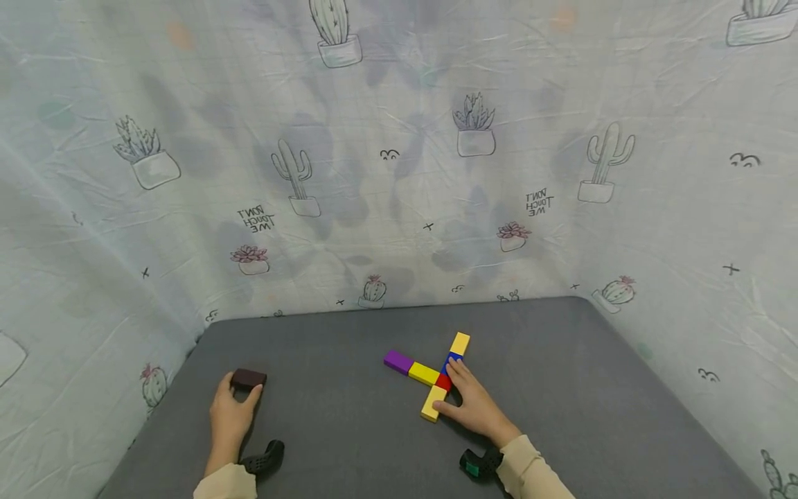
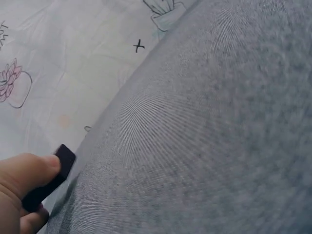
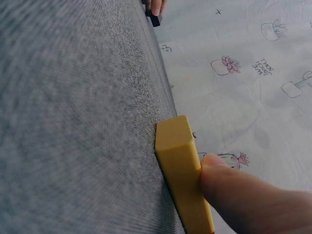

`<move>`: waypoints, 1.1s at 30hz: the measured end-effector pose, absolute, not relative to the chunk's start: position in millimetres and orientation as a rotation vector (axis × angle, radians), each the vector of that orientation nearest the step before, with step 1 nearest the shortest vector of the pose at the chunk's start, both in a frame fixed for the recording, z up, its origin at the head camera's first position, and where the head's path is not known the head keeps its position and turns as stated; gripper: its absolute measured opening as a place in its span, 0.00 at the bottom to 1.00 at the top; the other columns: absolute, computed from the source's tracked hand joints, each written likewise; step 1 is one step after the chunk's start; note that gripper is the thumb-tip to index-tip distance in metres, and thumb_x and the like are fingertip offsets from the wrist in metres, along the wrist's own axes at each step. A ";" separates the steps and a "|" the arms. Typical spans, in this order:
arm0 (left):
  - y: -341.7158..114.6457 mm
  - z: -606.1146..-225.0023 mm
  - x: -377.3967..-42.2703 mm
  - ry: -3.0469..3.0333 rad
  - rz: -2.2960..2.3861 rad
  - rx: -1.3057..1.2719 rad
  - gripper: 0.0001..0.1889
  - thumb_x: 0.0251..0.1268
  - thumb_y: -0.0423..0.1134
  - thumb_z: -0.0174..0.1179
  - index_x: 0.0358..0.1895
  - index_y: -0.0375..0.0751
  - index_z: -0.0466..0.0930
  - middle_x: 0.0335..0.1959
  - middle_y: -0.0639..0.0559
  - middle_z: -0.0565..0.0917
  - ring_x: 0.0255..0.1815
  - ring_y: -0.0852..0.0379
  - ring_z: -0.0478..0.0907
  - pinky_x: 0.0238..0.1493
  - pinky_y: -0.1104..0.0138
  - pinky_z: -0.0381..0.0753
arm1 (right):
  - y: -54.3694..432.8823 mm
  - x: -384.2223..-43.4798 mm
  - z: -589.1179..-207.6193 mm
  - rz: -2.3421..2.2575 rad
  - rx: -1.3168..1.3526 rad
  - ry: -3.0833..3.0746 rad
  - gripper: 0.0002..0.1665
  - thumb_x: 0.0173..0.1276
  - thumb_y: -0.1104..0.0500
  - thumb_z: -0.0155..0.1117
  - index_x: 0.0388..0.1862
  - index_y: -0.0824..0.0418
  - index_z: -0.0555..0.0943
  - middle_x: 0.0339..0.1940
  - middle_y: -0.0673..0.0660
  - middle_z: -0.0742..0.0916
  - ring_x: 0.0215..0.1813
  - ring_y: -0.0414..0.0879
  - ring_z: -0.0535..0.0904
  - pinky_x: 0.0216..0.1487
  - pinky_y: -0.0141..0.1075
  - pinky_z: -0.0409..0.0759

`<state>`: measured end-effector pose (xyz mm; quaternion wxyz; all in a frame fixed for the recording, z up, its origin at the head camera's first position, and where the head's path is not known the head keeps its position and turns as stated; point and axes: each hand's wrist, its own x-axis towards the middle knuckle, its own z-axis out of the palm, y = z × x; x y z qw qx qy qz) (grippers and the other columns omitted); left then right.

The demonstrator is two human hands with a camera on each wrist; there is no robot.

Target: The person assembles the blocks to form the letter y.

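At the left, my left hand [image 1: 229,419] pinches a dark brown rectangular block [image 1: 249,378] between thumb and fingers. In the left wrist view the thumb presses one face of that dark block [image 2: 64,163]. My right hand [image 1: 479,407] lies over a T-like arrangement of coloured blocks, fingers extended. Its thumb touches the near yellow block [image 1: 433,405], seen close in the right wrist view, and its fingertips rest on the blue block [image 1: 457,357]. A red block [image 1: 444,383] sits at the junction. From there a middle yellow block [image 1: 424,374] and a purple block [image 1: 397,362] extend left.
A far yellow block [image 1: 460,342] ends the row beyond the blue one. The blocks lie on a dark grey tabletop [image 1: 337,430]. Pale cactus-printed fabric [image 1: 399,194] rises behind the table and along both sides. A black wrist device [image 1: 264,459] is strapped at each wrist.
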<state>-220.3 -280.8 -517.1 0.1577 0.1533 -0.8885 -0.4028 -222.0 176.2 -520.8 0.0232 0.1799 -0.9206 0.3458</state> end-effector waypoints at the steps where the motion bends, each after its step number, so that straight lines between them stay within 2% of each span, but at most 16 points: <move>1: -281.1 -517.5 -219.7 -2.565 -1.138 0.428 0.41 0.67 0.44 0.57 0.73 0.26 0.45 0.68 0.21 0.56 0.67 0.27 0.57 0.63 0.38 0.61 | 176.0 -222.1 -520.9 1.069 0.557 -2.853 0.52 0.60 0.35 0.63 0.72 0.66 0.60 0.76 0.61 0.59 0.77 0.59 0.48 0.70 0.59 0.57; 6: -281.2 -517.5 -216.9 -2.665 -1.086 0.358 0.42 0.67 0.46 0.56 0.73 0.25 0.43 0.67 0.21 0.56 0.66 0.27 0.58 0.60 0.38 0.64 | 175.3 -221.9 -521.5 1.078 0.556 -2.849 0.52 0.60 0.36 0.63 0.72 0.66 0.60 0.76 0.61 0.59 0.77 0.59 0.48 0.70 0.60 0.57; 16: -278.7 -508.5 -212.9 -2.678 -1.261 0.320 0.42 0.68 0.42 0.56 0.74 0.27 0.40 0.70 0.22 0.51 0.69 0.29 0.54 0.65 0.41 0.63 | 174.9 -221.2 -519.8 1.087 0.552 -2.858 0.52 0.60 0.36 0.63 0.73 0.66 0.59 0.76 0.60 0.59 0.77 0.58 0.47 0.71 0.59 0.56; 23: -270.9 -507.9 -216.5 -2.732 -1.273 0.198 0.43 0.67 0.46 0.58 0.73 0.27 0.44 0.71 0.23 0.52 0.69 0.30 0.56 0.64 0.43 0.66 | 174.3 -222.2 -519.2 1.082 0.545 -2.862 0.52 0.60 0.36 0.63 0.73 0.66 0.59 0.76 0.60 0.59 0.77 0.58 0.48 0.71 0.59 0.56; 33: -226.7 -503.3 -215.5 -2.754 -1.315 -0.141 0.38 0.64 0.42 0.61 0.71 0.27 0.54 0.68 0.25 0.60 0.67 0.33 0.62 0.62 0.46 0.69 | 174.2 -221.0 -518.4 1.097 0.552 -2.855 0.52 0.60 0.37 0.64 0.72 0.66 0.60 0.76 0.61 0.59 0.77 0.59 0.47 0.70 0.60 0.56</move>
